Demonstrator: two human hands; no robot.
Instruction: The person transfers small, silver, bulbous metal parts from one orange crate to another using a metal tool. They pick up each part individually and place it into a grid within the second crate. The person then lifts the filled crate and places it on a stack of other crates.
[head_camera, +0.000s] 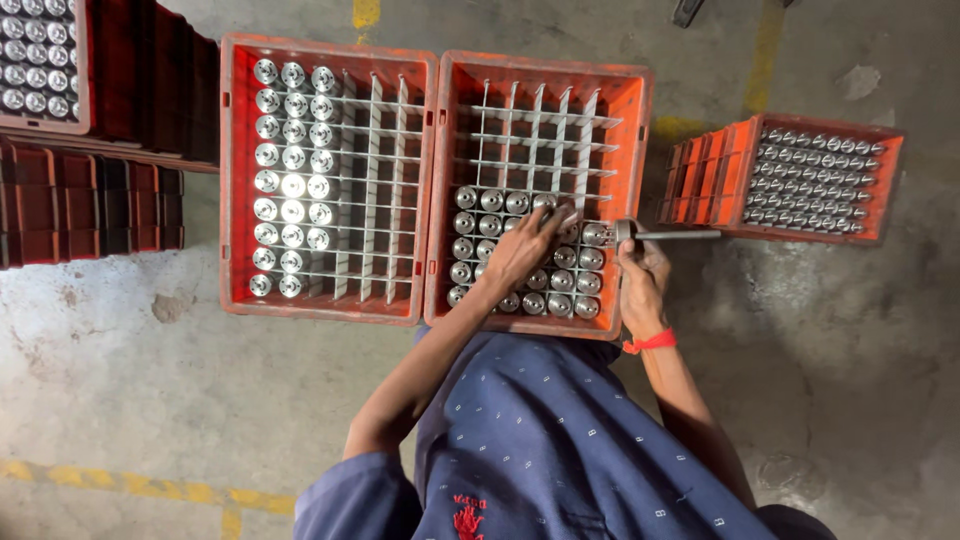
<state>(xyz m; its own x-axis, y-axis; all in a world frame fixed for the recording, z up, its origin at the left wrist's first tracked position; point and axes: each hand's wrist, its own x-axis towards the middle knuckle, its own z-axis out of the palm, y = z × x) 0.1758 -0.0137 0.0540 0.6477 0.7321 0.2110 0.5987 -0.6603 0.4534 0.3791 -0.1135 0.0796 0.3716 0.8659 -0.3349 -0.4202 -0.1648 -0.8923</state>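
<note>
Reaching into the middle orange crate (630, 90), the left hand (525, 245) pinches a metal cylinder (545, 203); the right hand (640, 275), at the crate's right rim, grips a sideways-pointing rod (670, 235).

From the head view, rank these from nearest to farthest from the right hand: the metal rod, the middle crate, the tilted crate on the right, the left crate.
1. Metal rod: held in the right hand.
2. Middle crate: its right wall sits beside the hand.
3. Tilted crate: off to the right, at the rod's far end.
4. Left crate: far left, beyond the middle crate.
</note>
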